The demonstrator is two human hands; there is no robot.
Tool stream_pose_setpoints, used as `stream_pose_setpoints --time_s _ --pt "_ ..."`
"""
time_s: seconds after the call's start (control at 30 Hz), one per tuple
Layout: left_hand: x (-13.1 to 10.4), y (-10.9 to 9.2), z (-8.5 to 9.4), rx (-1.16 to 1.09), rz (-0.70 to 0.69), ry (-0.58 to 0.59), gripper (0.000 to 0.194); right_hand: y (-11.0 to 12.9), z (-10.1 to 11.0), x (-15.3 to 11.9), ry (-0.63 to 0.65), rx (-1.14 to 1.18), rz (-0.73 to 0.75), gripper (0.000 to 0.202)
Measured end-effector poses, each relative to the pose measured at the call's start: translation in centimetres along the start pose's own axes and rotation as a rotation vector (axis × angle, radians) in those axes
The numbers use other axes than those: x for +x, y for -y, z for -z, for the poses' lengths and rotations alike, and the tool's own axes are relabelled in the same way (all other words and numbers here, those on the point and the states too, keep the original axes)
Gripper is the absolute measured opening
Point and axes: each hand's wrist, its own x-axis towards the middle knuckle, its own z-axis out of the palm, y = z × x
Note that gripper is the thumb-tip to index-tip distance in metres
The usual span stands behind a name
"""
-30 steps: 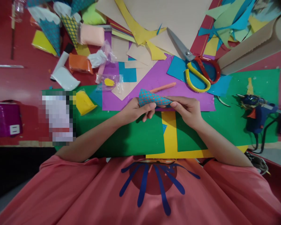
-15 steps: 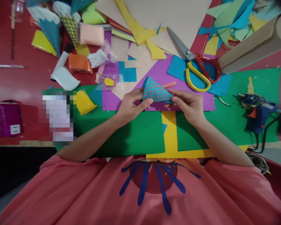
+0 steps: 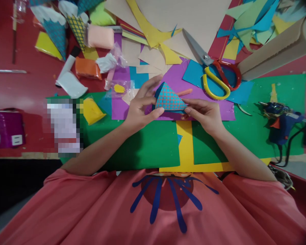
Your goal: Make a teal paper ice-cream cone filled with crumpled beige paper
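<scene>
Head view, middle of the frame: both hands hold a blue paper cone (image 3: 169,100) with a dark grid pattern, just above a purple sheet (image 3: 173,81). Left hand (image 3: 140,109) pinches its wide end, thumb below, fingers spread above. Right hand (image 3: 206,115) pinches the pointed tip between closed fingertips. Scissors (image 3: 216,76) with red and yellow handles lie upper right; a blue glue gun (image 3: 280,119) lies at right. No writing is legible; a pixelated patch sits at left.

The person wears a coral-pink short-sleeved shirt (image 3: 153,211) — loose fit, sleeves ending above the elbows. Chest print (image 3: 168,197): a dark red disc with blue elongated strokes radiating downward. Forearms and both hands are bare — no rings or wristbands visible.
</scene>
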Motion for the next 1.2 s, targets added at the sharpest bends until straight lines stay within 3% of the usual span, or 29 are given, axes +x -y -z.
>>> stream_pose_setpoints --time_s 0.17,0.4,0.63,0.8,0.97,1.2 --pt "0.1 1.5 0.3 -0.077 0.04 -0.022 0.029 0.2 0.0 0.1 -0.002 -0.052 -0.011 0.04" --pt "0.4 0.3 -0.2 -0.062 0.211 0.006 0.02 0.1 0.2 0.0 0.053 -0.133 0.063 0.036" --pt "0.3 0.9 -0.7 -0.266 0.368 -0.076 0.024 -0.6 0.8 0.0 0.112 -0.673 0.692 0.037" --pt "0.1 0.3 -1.2 -0.349 0.456 -0.001 0.029 -0.8 0.5 -0.2 0.135 -0.855 0.843 0.021" --pt "0.2 -0.3 -1.2 -0.232 0.444 0.018 0.029 -0.4 0.4 -0.2 0.12 -0.852 0.858 0.011" --pt "0.3 -0.7 -0.9 -0.082 0.359 0.085 0.028 0.0 0.1 -0.4 0.135 -0.674 0.627 0.004"
